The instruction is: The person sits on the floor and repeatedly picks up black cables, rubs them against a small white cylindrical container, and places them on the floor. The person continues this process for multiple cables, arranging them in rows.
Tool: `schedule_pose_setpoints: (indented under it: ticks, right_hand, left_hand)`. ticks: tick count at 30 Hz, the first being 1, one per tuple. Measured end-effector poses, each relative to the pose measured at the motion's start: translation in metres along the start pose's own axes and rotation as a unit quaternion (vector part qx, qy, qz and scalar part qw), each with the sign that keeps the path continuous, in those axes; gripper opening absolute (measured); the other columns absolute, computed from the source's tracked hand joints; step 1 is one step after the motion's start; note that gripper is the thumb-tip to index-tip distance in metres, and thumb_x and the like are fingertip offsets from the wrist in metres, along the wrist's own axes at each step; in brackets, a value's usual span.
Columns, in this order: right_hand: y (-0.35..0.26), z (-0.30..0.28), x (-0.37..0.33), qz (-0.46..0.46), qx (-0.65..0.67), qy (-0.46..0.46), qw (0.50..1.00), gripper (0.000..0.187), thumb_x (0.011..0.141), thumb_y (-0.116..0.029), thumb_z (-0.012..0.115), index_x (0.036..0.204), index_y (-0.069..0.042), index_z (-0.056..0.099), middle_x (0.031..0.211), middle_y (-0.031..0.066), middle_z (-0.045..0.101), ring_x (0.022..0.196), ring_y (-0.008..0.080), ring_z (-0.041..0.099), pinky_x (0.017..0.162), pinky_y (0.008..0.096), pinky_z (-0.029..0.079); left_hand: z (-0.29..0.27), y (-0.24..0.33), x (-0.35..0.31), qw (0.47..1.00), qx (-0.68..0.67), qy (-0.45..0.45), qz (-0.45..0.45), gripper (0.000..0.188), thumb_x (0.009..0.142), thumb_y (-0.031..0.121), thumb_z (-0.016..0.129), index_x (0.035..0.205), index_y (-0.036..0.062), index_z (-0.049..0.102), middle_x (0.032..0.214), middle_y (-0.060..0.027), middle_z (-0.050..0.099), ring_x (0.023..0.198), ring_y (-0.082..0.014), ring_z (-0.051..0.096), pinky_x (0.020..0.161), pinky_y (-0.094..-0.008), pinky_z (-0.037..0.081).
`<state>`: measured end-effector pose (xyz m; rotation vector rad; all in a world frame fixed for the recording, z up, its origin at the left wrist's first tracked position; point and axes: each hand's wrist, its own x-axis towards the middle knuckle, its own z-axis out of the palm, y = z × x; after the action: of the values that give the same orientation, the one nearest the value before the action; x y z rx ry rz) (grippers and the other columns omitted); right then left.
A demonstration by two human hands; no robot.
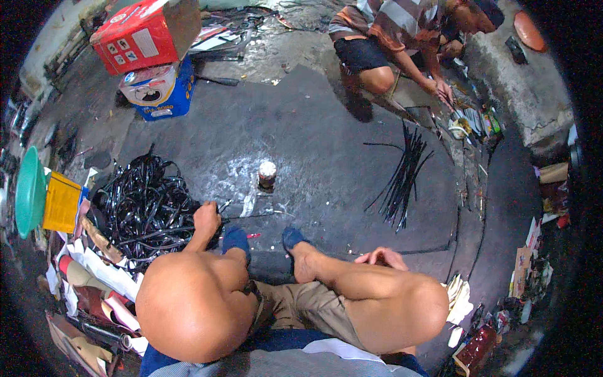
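My left hand (pixel 207 220) is closed beside the right edge of a tangled heap of glossy black strips (pixel 144 201). A small shiny, pale thing (pixel 225 205) juts out at its fingertips, too small to name. My right hand (pixel 384 257) rests past my right shin, partly hidden by the leg. Its fingers are loosely bent and apart, with nothing seen in them. Ahead of my feet stands a short cylindrical container (pixel 267 174) with a whitish top. Farther right, a loose bundle of thin black strips (pixel 405 179) lies on the dark mat (pixel 326 132).
A red box (pixel 135 38) is stacked on a blue and white box (pixel 160 91) at the far left. At far right a person (pixel 402 44) crouches, both hands at a small cluttered spot. A green basin (pixel 30 191) and a yellow container (pixel 61 202) stand left; scraps lie along both sides.
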<state>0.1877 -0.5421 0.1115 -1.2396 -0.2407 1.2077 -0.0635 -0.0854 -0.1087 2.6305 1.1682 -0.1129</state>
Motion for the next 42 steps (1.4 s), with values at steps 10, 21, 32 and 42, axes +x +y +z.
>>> schedule_pose_setpoints:
  ticks: [10,21,32,42]
  right_hand:
    - [-0.033,0.095,0.020,0.004,0.157,0.036,0.987,0.029,0.105,-0.031,0.054,0.108,-0.003,0.059,0.116,0.0188,0.066,0.106,0.0263,0.066,0.096,0.0407,0.052]
    - [-0.019,0.094,0.032,0.031,0.056,0.049,0.997,0.019,0.098,-0.021,0.064,0.108,-0.006,0.058,0.103,0.0072,0.060,0.096,0.0156,0.058,0.088,0.0327,0.046]
    - [0.061,0.031,0.120,-0.018,-0.303,0.127,0.944,0.013,0.084,-0.012,0.078,0.080,-0.006,0.067,0.068,-0.0004,0.062,0.068,0.0068,0.055,0.060,0.0292,0.045]
    - [0.032,0.027,0.191,-0.093,-0.458,0.086,0.880,0.019,0.077,-0.020,0.082,0.083,-0.004,0.074,0.077,0.0101,0.073,0.072,0.0184,0.068,0.069,0.0354,0.054]
  left_hand:
    - [0.016,0.003,-0.009,1.000,-0.001,0.005,0.006,0.030,0.077,0.011,0.074,0.103,0.0014,0.063,0.097,-0.0185,0.068,0.095,-0.0391,0.069,0.082,-0.0496,0.056]
    - [-0.048,-0.002,-0.052,0.939,-0.193,0.286,0.001,0.008,0.084,0.004,0.063,0.080,0.0007,0.056,0.082,-0.0173,0.054,0.075,-0.0393,0.057,0.068,-0.0466,0.048]
    - [-0.209,-0.183,-0.182,0.640,-0.289,0.688,-0.181,0.041,0.092,0.041,0.069,0.105,0.0020,0.067,0.081,-0.0113,0.068,0.072,-0.0246,0.062,0.068,-0.0424,0.050]
    - [-0.364,-0.210,-0.193,0.828,-0.098,0.549,-0.061,0.017,0.097,0.019,0.064,0.099,0.0038,0.069,0.087,-0.0058,0.068,0.070,-0.0174,0.056,0.061,-0.0302,0.044]
